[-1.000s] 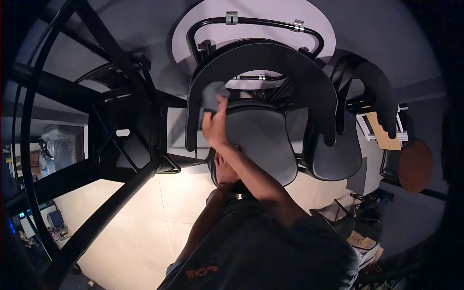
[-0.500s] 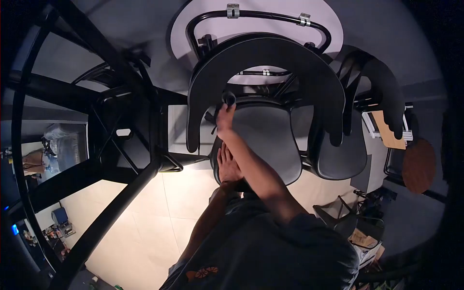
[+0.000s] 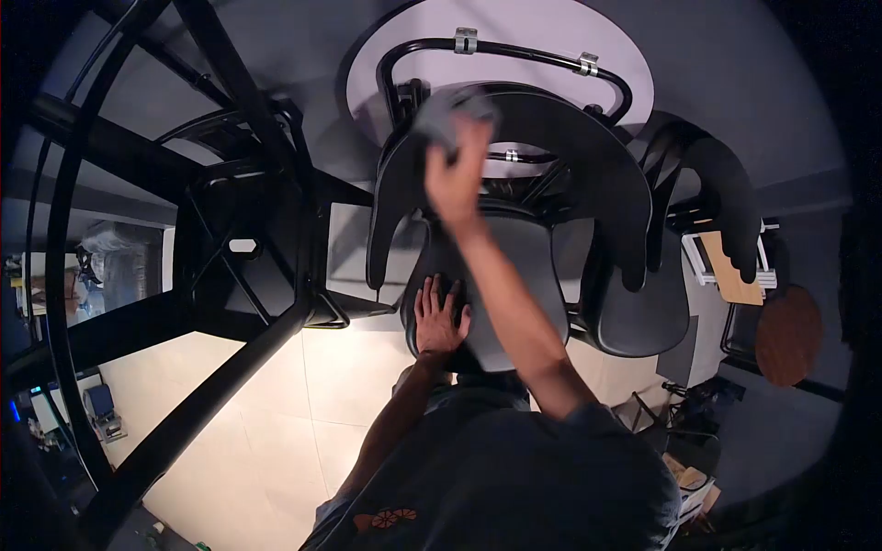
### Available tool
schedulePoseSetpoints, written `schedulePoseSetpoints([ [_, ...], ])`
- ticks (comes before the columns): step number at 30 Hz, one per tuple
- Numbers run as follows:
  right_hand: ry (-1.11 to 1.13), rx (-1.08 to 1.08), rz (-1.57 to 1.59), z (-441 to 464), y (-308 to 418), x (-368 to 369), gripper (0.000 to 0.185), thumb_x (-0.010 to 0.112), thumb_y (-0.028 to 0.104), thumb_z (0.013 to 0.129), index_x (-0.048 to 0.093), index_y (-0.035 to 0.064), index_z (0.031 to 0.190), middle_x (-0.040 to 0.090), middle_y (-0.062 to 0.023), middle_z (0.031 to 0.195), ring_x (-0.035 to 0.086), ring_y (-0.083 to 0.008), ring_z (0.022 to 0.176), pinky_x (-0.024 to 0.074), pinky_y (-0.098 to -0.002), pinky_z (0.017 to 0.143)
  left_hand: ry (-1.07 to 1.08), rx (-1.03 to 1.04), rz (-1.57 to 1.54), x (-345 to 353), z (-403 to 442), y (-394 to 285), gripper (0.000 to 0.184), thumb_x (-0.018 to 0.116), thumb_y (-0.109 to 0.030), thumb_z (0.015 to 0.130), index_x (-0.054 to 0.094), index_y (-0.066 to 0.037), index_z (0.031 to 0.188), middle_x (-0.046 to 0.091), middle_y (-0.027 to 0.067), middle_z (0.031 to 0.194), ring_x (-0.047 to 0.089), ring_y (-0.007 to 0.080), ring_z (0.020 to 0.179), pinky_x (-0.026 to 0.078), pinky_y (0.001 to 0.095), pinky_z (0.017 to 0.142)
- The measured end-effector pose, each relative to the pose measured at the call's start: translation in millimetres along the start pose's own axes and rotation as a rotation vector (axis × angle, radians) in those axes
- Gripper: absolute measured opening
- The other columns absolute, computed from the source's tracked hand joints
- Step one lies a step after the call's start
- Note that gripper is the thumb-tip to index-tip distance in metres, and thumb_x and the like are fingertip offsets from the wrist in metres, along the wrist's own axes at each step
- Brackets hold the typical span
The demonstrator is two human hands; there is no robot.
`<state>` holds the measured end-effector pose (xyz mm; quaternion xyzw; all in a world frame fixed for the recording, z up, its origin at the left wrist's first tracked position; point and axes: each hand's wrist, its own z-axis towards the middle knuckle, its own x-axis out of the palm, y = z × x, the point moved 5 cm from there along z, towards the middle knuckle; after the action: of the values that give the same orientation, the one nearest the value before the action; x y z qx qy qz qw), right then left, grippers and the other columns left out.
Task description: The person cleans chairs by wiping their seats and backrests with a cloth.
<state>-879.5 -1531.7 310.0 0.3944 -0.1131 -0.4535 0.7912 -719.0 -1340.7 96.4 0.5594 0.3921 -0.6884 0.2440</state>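
My right hand point(image 3: 457, 179) holds a grey cloth point(image 3: 459, 118), blurred by motion, against the upper left part of the curved black chair backrest point(image 3: 570, 138). Below it, my left hand point(image 3: 439, 320) lies flat with fingers spread on the left part of the dark chair seat point(image 3: 519, 285). Nothing is held in that left hand. The chair's backrest arches over the seat, its ends pointing down toward me.
A round pale tabletop point(image 3: 514, 23) with a black tube frame stands behind the chair. Another black chair point(image 3: 643, 312) is close on the right. Black stacked furniture frames point(image 3: 243, 248) rise on the left. A round brown top point(image 3: 788, 335) is far right.
My right hand and the cloth have moved up and right along the backrest from its left side. My left hand stays on the seat, its fingers now more spread. The view has shifted slightly.
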Motion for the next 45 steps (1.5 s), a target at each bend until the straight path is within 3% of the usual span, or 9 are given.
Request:
schedulePoseSetpoints([
  [5, 0.487, 0.020, 0.196, -164, 69, 9, 0.068, 0.063, 0.003, 0.070, 0.062, 0.0029, 0.138, 0.055, -0.0197, 0.118, 0.056, -0.0353, 0.099, 0.0472, -0.0397, 0.088, -0.133, -0.144, -0.629, 17, 3, 8, 0.062, 0.065, -0.045, 0.098, 0.059, -0.018, 0.153, 0.038, 0.0223, 0.168, 0.036, 0.0450, 0.154, 0.032, 0.0569, 0.124],
  [8, 0.689, -0.040, 0.145, -130, 35, 3, 0.064, 0.060, 0.002, 0.073, 0.066, 0.0057, 0.137, 0.057, -0.0177, 0.118, 0.061, -0.0389, 0.097, 0.0499, -0.0439, 0.085, -0.003, -0.058, -0.138, -8, 1, -1, 0.060, 0.062, -0.044, 0.099, 0.058, -0.016, 0.152, 0.040, 0.0237, 0.166, 0.034, 0.0451, 0.155, 0.028, 0.0556, 0.126],
  [12, 0.089, -0.087, -0.126, 13, -39, -33, 0.065, 0.057, -0.012, 0.079, 0.060, 0.0050, 0.141, 0.056, -0.0181, 0.132, 0.058, -0.0344, 0.124, 0.0432, -0.0462, 0.115, -0.039, -0.026, -0.151, -19, 5, -5, 0.066, 0.058, -0.047, 0.100, 0.054, -0.012, 0.155, 0.037, 0.0255, 0.169, 0.031, 0.0435, 0.158, 0.024, 0.0547, 0.129],
  [17, -0.406, 0.140, -0.122, 24, -61, -45, 0.061, 0.058, -0.008, 0.085, 0.051, 0.0018, 0.146, 0.050, -0.0192, 0.141, 0.054, -0.0358, 0.127, 0.0425, -0.0446, 0.114, -0.063, -0.024, -0.166, -21, 5, -8, 0.066, 0.058, -0.047, 0.100, 0.054, -0.012, 0.155, 0.037, 0.0256, 0.168, 0.031, 0.0438, 0.158, 0.023, 0.0550, 0.129],
  [22, 0.578, -0.076, 0.072, -80, 35, 20, 0.060, 0.067, 0.000, 0.067, 0.072, 0.0145, 0.125, 0.056, -0.0157, 0.121, 0.054, -0.0384, 0.109, 0.0482, -0.0442, 0.091, 0.121, -0.046, -0.077, -6, -2, 1, 0.066, 0.058, -0.047, 0.100, 0.053, -0.011, 0.155, 0.037, 0.0255, 0.168, 0.031, 0.0438, 0.158, 0.024, 0.0550, 0.129],
  [25, 0.652, -0.311, 0.033, -51, 18, -1, 0.057, 0.065, -0.002, 0.068, 0.072, 0.0172, 0.122, 0.055, -0.0152, 0.121, 0.055, -0.0376, 0.109, 0.0481, -0.0420, 0.091, 0.054, -0.029, -0.105, -9, 2, -3, 0.066, 0.058, -0.047, 0.100, 0.054, -0.011, 0.155, 0.037, 0.0254, 0.168, 0.031, 0.0438, 0.158, 0.024, 0.0551, 0.129],
  [27, 0.510, 0.067, -0.067, 1, -19, -30, 0.059, 0.060, -0.005, 0.069, 0.069, 0.0145, 0.124, 0.055, -0.0149, 0.121, 0.054, -0.0369, 0.112, 0.0483, -0.0418, 0.094, -0.039, -0.012, -0.137, -18, 2, -6, 0.066, 0.058, -0.047, 0.100, 0.054, -0.011, 0.154, 0.037, 0.0254, 0.168, 0.031, 0.0437, 0.158, 0.024, 0.0552, 0.129],
  [35, -0.817, 0.225, -0.373, 13, -81, -135, 0.067, 0.051, -0.011, 0.069, 0.057, 0.0021, 0.134, 0.050, -0.0197, 0.128, 0.050, -0.0384, 0.120, 0.0397, -0.0454, 0.110, -0.059, -0.012, -0.176, -20, 4, -8, 0.065, 0.059, -0.045, 0.100, 0.054, -0.010, 0.155, 0.037, 0.0262, 0.168, 0.029, 0.0441, 0.159, 0.024, 0.0547, 0.129],
  [45, 0.646, -0.065, 0.111, -81, 33, 11, 0.064, 0.065, -0.003, 0.073, 0.067, 0.0151, 0.134, 0.053, -0.0162, 0.125, 0.062, -0.0388, 0.112, 0.0537, -0.0454, 0.087, -0.044, -0.003, -0.105, -21, 5, -5, 0.065, 0.058, -0.046, 0.101, 0.054, -0.010, 0.155, 0.037, 0.0252, 0.169, 0.030, 0.0431, 0.159, 0.024, 0.0537, 0.129],
])
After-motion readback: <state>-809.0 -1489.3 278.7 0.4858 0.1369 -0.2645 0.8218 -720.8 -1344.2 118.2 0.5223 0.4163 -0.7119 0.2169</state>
